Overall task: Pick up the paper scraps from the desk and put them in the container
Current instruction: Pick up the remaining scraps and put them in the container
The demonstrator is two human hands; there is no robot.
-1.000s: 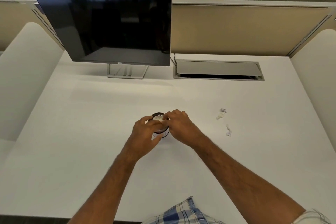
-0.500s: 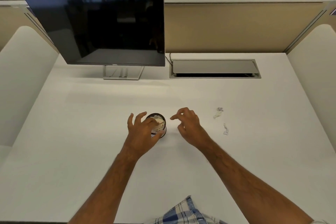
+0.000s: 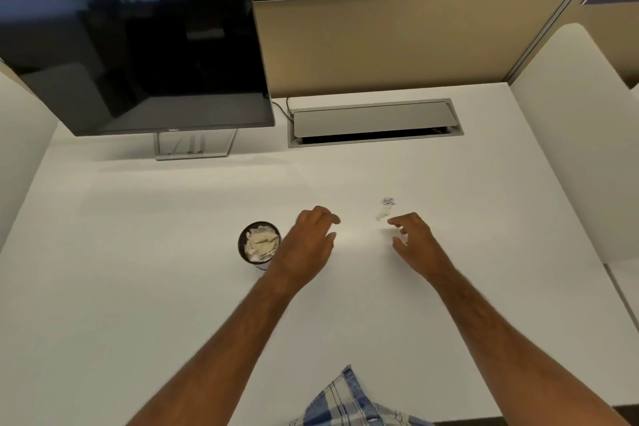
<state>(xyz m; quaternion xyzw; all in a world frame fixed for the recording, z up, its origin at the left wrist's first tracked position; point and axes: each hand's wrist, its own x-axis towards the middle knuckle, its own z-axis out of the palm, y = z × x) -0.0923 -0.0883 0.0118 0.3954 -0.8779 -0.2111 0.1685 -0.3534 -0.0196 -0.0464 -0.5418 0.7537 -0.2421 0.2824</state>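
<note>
A small dark round container [image 3: 242,247] stands on the white desk [image 3: 138,270], filled with crumpled paper scraps [image 3: 261,242]. My left hand [image 3: 307,245] hovers just right of it, fingers relaxed and empty. Two small paper scraps lie farther right: one with blue print [image 3: 388,201] and a pale one [image 3: 380,216] below it. My right hand [image 3: 416,240] is beside the pale scrap, fingers loosely spread, fingertips a short way from it and holding nothing. A third scrap seen earlier is hidden, likely under my right hand.
A black monitor [image 3: 138,59] on a silver stand [image 3: 193,147] occupies the back left. A grey cable hatch [image 3: 375,123] sits at the back centre. Beige partitions [image 3: 397,41] close off the back, white side panels the left and right.
Both hands have left the container and moved right toward the loose scraps. The view has shifted right too, so the container now appears left of my left hand.
</note>
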